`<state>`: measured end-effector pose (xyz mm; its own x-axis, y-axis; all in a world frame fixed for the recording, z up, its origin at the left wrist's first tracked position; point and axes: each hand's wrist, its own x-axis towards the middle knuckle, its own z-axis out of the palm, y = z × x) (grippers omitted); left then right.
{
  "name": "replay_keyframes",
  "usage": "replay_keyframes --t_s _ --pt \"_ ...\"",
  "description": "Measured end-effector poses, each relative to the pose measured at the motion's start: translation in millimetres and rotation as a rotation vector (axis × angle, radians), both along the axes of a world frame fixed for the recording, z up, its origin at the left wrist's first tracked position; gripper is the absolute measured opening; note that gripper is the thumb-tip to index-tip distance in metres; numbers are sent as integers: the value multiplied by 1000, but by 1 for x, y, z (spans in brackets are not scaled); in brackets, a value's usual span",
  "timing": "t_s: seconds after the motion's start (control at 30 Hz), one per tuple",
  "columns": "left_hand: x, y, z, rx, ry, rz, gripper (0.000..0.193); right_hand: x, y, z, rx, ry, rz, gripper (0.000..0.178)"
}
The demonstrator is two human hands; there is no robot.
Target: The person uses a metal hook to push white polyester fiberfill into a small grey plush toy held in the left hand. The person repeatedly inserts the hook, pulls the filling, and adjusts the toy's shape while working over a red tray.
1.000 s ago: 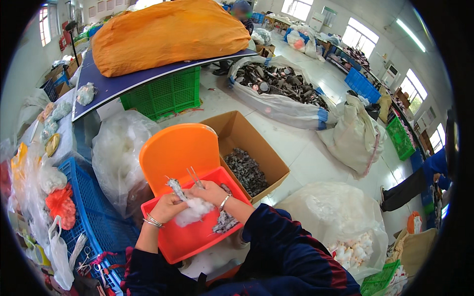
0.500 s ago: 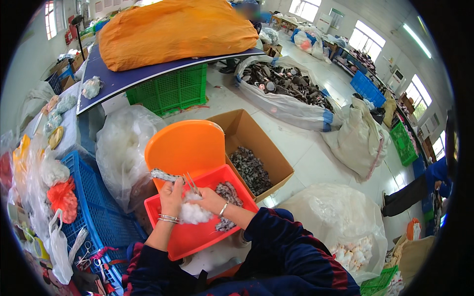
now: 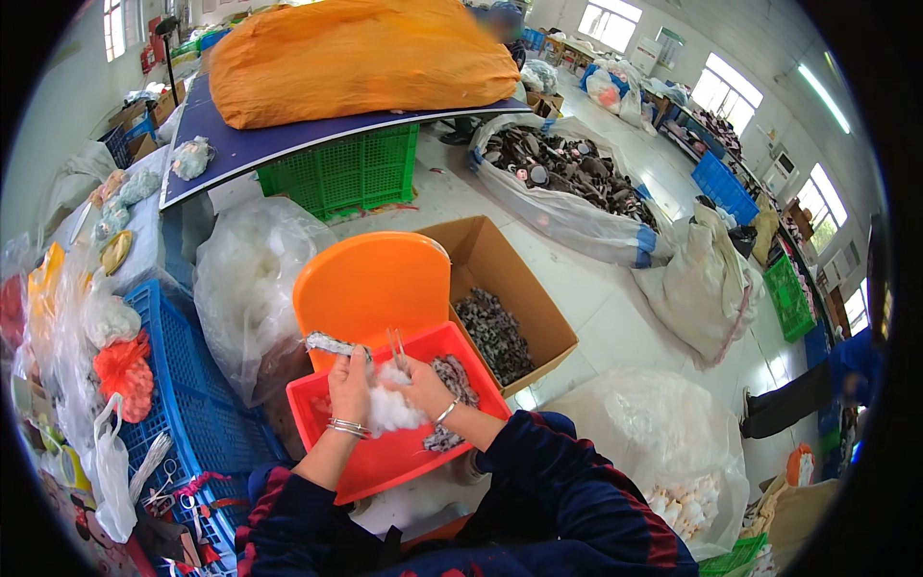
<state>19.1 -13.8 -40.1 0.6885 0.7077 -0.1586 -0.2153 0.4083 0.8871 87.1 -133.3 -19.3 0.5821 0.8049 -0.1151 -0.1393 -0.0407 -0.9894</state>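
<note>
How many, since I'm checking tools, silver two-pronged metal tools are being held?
1: the silver two-pronged metal tool is in the right hand, over the red rectangular plastic tray, one end showing. Another could be hidden from view.

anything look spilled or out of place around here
One small thing: a thin reddish strip lies on the white tiled floor by the green mesh plastic crate, like a stray scrap. I can't make out any white fluffy stuffing spilled around the red plastic tray.
</note>
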Motion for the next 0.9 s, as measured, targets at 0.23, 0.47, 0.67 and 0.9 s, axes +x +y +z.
replay_keyframes --t_s 0.23,0.47,0.67,0.9 --pt "-10 42 50 -72 -6 118 22 5 -10 -4 -419 -495 350 43" --pt "-22 71 48 -75 -46 114 23 42 -24 -20 -517 -1173 463 37" --pt "-22 60 52 -56 -58 -76 26 32 -14 27 -175 -605 -31 18" --pt "-19 47 52 -108 -40 -167 27 10 -9 44 -130 -671 51 15"
